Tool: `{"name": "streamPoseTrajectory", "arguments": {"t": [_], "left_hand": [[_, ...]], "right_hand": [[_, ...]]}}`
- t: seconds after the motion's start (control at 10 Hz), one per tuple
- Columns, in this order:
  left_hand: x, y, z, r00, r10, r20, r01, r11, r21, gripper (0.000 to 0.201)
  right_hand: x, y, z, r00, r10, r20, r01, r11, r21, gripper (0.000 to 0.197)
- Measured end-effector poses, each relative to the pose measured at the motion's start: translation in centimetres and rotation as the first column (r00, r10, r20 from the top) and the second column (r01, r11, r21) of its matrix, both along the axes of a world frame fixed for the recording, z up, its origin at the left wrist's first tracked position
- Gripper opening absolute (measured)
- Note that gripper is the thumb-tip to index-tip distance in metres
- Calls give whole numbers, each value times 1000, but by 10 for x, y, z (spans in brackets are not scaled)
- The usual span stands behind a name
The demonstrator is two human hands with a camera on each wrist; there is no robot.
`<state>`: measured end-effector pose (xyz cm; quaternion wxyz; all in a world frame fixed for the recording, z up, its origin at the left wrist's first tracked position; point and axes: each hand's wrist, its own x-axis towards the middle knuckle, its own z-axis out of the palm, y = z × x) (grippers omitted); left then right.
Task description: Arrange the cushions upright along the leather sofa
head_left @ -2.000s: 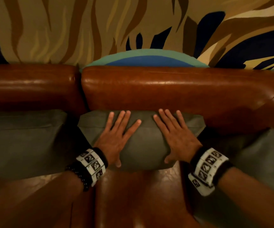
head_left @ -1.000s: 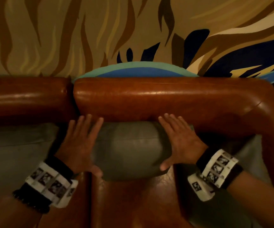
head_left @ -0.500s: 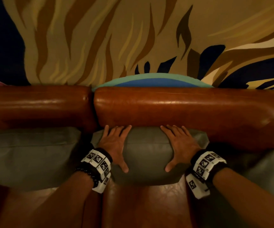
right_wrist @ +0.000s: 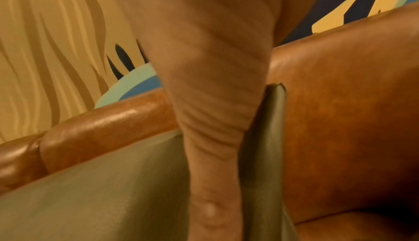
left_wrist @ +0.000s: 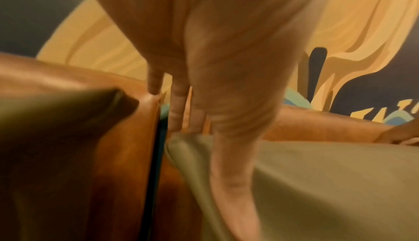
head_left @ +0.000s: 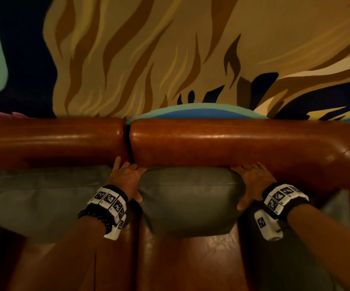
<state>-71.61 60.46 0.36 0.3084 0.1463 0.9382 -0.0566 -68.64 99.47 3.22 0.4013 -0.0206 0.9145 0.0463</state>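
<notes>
Both hands flank the middle grey-green cushion (head_left: pixel 187 198) against the sofa backrest (head_left: pixel 222 143): left hand (head_left: pixel 125 181) and right hand (head_left: pixel 251 181) clasp its upper corners.

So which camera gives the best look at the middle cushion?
The head view: it shows the whole middle cushion against the sofa back, with the left hand and right hand at its top corners. The left wrist view shows only its blurred left part, the right wrist view only its right part.
</notes>
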Motion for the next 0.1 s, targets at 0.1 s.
{"name": "streamPoseTrajectory", "arguments": {"t": [0.1], "left_hand": [[6,-9,7,990,-18,-143,21,1000,20,75]], "right_hand": [[5,-2,15,999,-6,-44,7,999,34,127]]}}
